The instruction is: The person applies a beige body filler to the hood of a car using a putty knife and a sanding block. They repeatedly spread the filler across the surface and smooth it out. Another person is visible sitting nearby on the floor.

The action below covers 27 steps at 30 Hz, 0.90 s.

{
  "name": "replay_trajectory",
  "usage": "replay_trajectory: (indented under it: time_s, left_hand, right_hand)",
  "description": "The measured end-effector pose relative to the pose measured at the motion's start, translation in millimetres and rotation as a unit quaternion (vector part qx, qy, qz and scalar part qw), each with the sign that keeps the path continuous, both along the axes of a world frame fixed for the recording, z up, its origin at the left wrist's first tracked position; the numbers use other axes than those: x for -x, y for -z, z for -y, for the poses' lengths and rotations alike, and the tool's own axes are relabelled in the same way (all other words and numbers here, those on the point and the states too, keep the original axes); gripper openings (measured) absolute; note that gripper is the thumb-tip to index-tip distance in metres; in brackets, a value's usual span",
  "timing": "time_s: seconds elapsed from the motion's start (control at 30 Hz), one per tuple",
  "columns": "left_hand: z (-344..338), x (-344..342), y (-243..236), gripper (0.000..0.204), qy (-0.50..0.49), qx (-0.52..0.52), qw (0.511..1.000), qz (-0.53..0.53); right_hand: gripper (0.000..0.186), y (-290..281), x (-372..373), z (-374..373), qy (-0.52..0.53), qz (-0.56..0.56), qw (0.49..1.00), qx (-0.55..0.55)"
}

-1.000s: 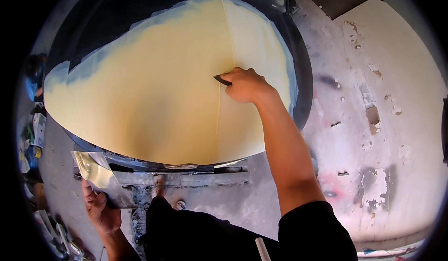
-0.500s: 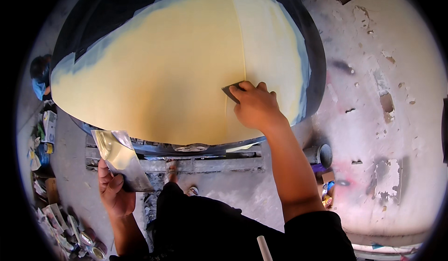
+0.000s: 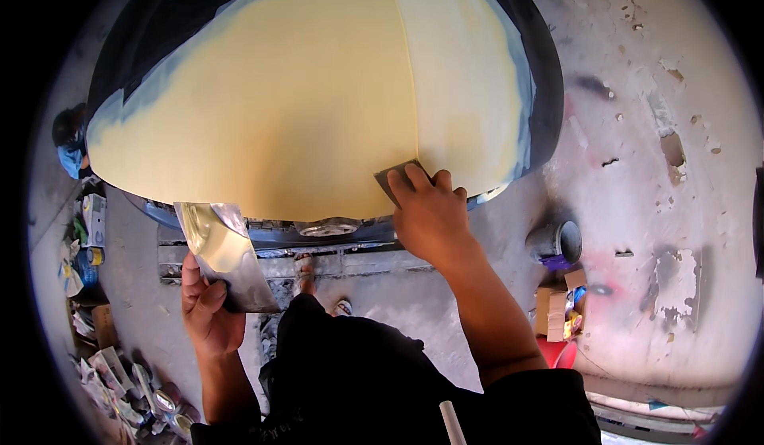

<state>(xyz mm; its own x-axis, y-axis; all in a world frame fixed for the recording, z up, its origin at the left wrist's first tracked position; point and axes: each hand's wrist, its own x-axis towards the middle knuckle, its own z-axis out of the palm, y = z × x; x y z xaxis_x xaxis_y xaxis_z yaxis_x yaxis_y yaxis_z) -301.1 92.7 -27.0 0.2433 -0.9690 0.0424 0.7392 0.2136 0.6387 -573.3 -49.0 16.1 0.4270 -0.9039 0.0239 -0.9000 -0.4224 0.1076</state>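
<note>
A car hood (image 3: 270,87) coated in pale yellow filler, with bluish edges inside a dark border, spreads across the upper middle; a seam runs down its right half. My right hand (image 3: 430,214) is closed on a small dark rectangular spreader (image 3: 391,181), pressed on the hood near its lower edge beside the seam. My left hand (image 3: 211,310) grips a shiny metal sheet (image 3: 247,286) carrying a smear of yellow filler, held just below the hood's front edge at the lower left.
Another person (image 3: 70,143) crouches at the far left. Paper, cans and packages (image 3: 111,365) pile along the left floor. A metal bucket (image 3: 557,242), an open cardboard box (image 3: 557,306) and a red container (image 3: 559,353) sit right of my arm, by a peeling, paint-spattered wall (image 3: 668,127).
My right hand has moved down along the seam toward the hood's lower edge. The hood sits higher in view; my left hand with the metal sheet has shifted rightward.
</note>
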Motion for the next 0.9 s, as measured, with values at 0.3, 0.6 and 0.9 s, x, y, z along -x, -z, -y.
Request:
replay_trajectory:
  time_s: [0.3, 0.6, 0.9]
  left_hand:
    - [-5.4, 6.0, -0.9, 0.059, 0.012, 0.012, 1.000, 0.003]
    - [-10.7, 13.0, -1.9, 0.058, 0.023, 0.017, 1.000, 0.012]
    - [-6.5, 57.8, -1.0, 0.055, 0.030, -0.094, 0.995, -0.005]
  right_hand:
    - [0.052, 34.5, 4.9, -38.7, 0.008, 0.024, 0.998, 0.053]
    - [0.054, 67.7, 9.0, -68.2, 0.032, 0.052, 0.995, 0.084]
    - [0.056, 50.3, 21.3, -113.1, -0.050, 0.308, 0.950, 0.010]
